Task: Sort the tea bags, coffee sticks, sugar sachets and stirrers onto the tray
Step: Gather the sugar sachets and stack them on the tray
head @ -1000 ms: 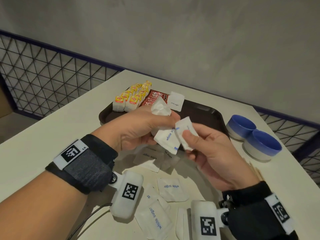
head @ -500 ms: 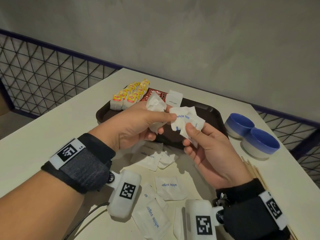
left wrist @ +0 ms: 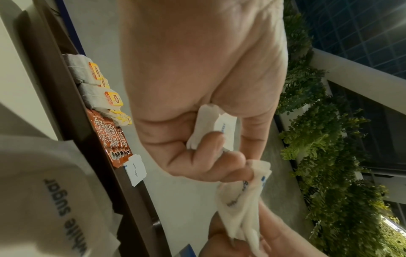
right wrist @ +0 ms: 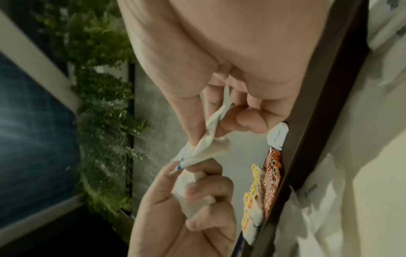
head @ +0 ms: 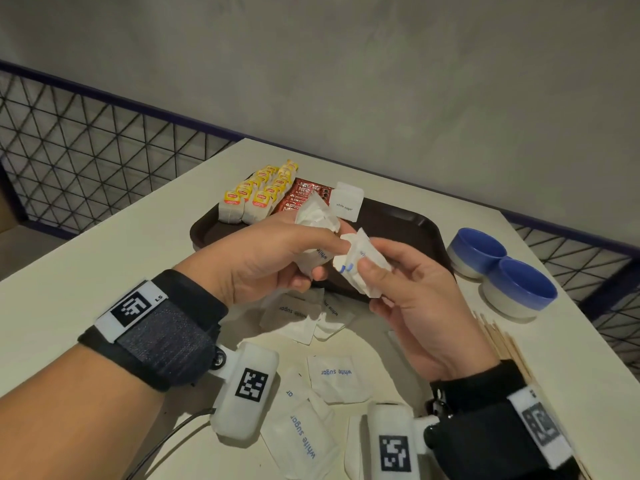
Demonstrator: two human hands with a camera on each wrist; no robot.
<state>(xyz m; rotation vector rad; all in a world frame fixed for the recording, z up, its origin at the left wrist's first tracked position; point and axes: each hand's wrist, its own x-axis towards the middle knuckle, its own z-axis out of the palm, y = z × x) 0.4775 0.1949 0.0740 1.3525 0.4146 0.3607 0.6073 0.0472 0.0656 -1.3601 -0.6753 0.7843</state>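
Observation:
Both hands are raised over the near edge of the dark brown tray (head: 408, 223). My left hand (head: 277, 258) grips a bunch of white sugar sachets (head: 317, 216), also seen crumpled in its curled fingers (left wrist: 219, 128). My right hand (head: 405, 289) pinches more white sugar sachets (head: 363, 268) between thumb and fingers (right wrist: 211, 144). On the tray lie rows of yellow-tagged tea bags (head: 256, 195), red coffee sticks (head: 304, 197) and one sugar sachet (head: 346, 202). Several loose sugar sachets (head: 336, 375) lie on the table below my hands. Wooden stirrers (head: 502, 344) lie at the right.
Two blue-and-white bowls (head: 502, 268) stand right of the tray. The white table (head: 104, 258) ends at a wire mesh railing (head: 86, 161) on the left and far right. A grey wall rises behind.
The hands have come closer together; sachets that hung from my left hand are now held by my right hand, bunched with the one it had.

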